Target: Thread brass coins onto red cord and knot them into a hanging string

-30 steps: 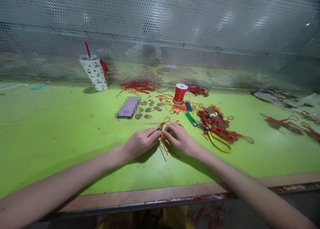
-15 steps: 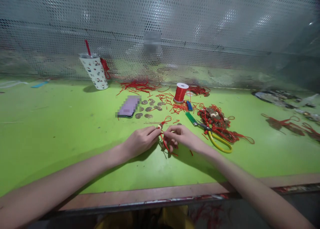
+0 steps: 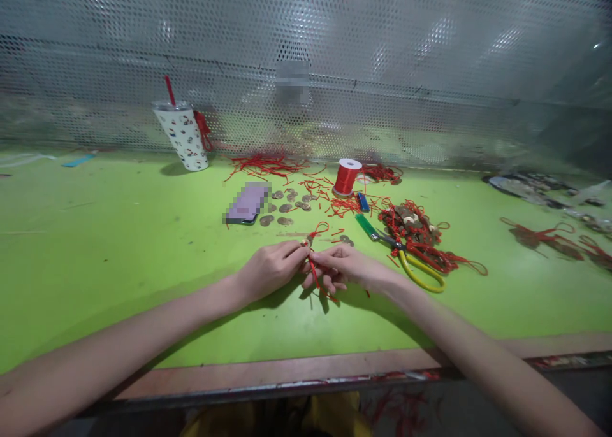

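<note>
Both my hands meet over the green tabletop (image 3: 119,258). My left hand (image 3: 270,270) pinches a red cord piece (image 3: 314,233) that carries a small pale bead and a loop at its far end. My right hand (image 3: 348,266) pinches the same cord just to the right, its lower fingers curled over the loose red ends hanging toward me. Loose bronze coins (image 3: 285,207) lie just beyond my hands. Yellow-handled scissors (image 3: 410,262) rest to the right of my right hand.
A red thread spool (image 3: 345,177) stands at the back with cord scraps (image 3: 265,164) around it. A pile of finished red-cord coin charms (image 3: 415,231) lies right of centre. A phone (image 3: 246,203), a patterned cup with straw (image 3: 182,136), green and blue lighters and a perforated metal wall (image 3: 382,74) are behind.
My right hand lifted off the table and turned, its fingers now curled under around the cord ends. The left hand kept its pinch almost in place.
</note>
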`<action>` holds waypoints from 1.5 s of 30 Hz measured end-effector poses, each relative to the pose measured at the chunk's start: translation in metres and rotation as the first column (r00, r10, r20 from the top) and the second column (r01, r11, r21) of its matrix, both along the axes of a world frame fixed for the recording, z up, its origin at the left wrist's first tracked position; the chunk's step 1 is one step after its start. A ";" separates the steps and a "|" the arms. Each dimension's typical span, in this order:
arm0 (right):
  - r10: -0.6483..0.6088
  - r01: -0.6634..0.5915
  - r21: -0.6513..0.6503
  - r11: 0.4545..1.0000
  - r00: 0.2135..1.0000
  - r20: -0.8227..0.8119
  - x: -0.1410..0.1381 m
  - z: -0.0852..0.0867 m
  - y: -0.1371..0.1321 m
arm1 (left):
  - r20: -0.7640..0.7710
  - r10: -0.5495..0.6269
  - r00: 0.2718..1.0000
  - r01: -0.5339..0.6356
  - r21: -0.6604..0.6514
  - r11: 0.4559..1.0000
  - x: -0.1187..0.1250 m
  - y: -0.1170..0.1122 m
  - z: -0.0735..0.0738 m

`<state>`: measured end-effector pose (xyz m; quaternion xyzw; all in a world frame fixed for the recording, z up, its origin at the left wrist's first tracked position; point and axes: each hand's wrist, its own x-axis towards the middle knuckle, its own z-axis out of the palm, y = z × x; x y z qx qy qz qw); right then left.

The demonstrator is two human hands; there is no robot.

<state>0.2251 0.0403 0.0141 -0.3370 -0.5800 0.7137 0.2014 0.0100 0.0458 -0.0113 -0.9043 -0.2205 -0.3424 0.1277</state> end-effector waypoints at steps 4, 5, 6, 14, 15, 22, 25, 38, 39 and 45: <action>-0.045 0.045 -0.038 0.998 0.999 -0.012 -0.001 -0.003 0.001 | 0.120 -0.020 0.993 0.053 -0.278 0.959 0.002 -0.003 0.006; -0.077 0.076 -0.048 0.996 0.997 -0.019 -0.002 -0.004 0.001 | 0.172 -0.003 0.985 0.070 -0.387 0.920 0.003 -0.003 0.009; -0.115 0.113 -0.063 0.992 0.993 -0.029 -0.002 -0.006 0.002 | 0.225 0.032 0.974 0.088 -0.499 0.862 0.004 -0.003 0.012; -0.372 0.357 -0.173 0.918 0.926 -0.062 -0.002 -0.012 0.007 | 0.331 0.401 0.854 0.265 -0.940 0.214 0.003 0.012 0.024; -0.375 0.360 -0.167 0.918 0.925 -0.066 -0.002 -0.013 0.007 | 0.314 0.407 0.858 0.280 -0.949 0.143 0.002 0.014 0.024; -0.274 0.274 -0.007 0.962 0.960 -0.059 -0.004 -0.015 0.003 | 0.297 0.324 0.898 0.339 -0.938 -0.079 0.005 0.012 0.022; -0.193 0.196 0.143 0.970 0.981 -0.031 -0.006 -0.013 -0.002 | 0.327 0.364 0.872 0.374 -0.925 -0.065 0.007 0.007 0.020; -0.345 0.228 0.557 0.799 0.932 0.113 -0.017 -0.015 -0.017 | 0.383 0.497 0.779 0.403 -0.912 0.071 0.016 -0.014 0.017; -0.370 0.232 0.587 0.775 0.921 0.125 -0.017 -0.016 -0.018 | 0.379 0.512 0.771 0.400 -0.914 0.072 0.017 -0.016 0.018; -0.457 0.221 0.710 0.669 0.875 0.158 -0.022 -0.024 -0.021 | 0.388 0.566 0.728 0.420 -0.904 0.079 0.021 -0.022 0.016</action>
